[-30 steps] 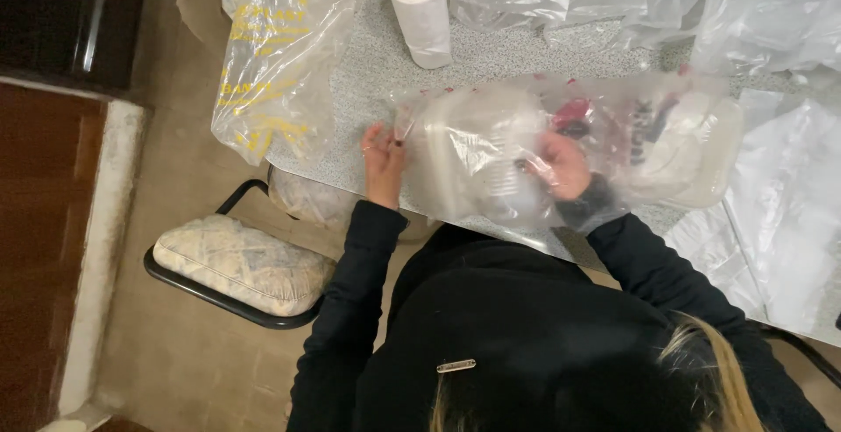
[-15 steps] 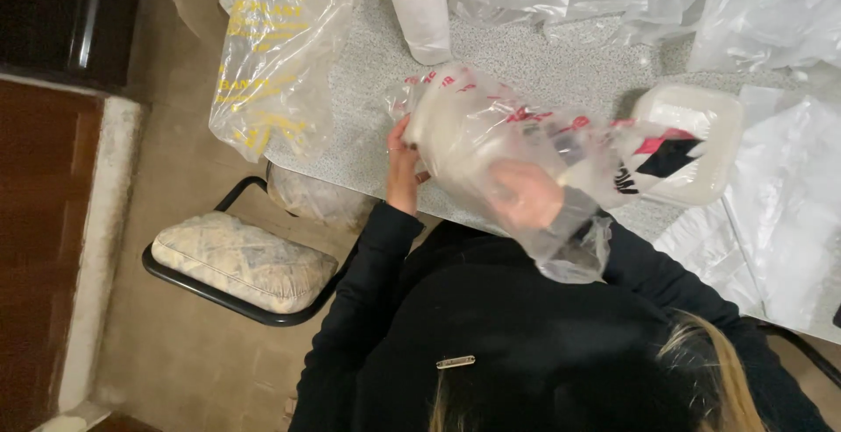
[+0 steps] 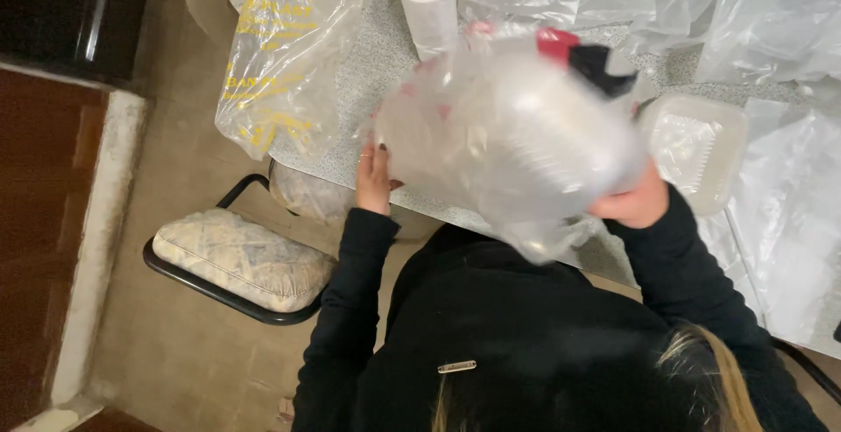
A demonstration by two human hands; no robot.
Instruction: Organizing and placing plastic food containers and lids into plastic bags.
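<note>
Since half a second ago, plastic bag is lifting off bench; left hand and right hand are both gripping it.

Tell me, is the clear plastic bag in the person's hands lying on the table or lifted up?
Lifted. The clear plastic bag is blurred and raised between the left hand and right hand, hiding part of the grey table.

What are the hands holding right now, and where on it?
Both hold the clear plastic bag above the table: left hand at its left edge, right hand at its lower right end. The exact finger grip is hidden.
</note>
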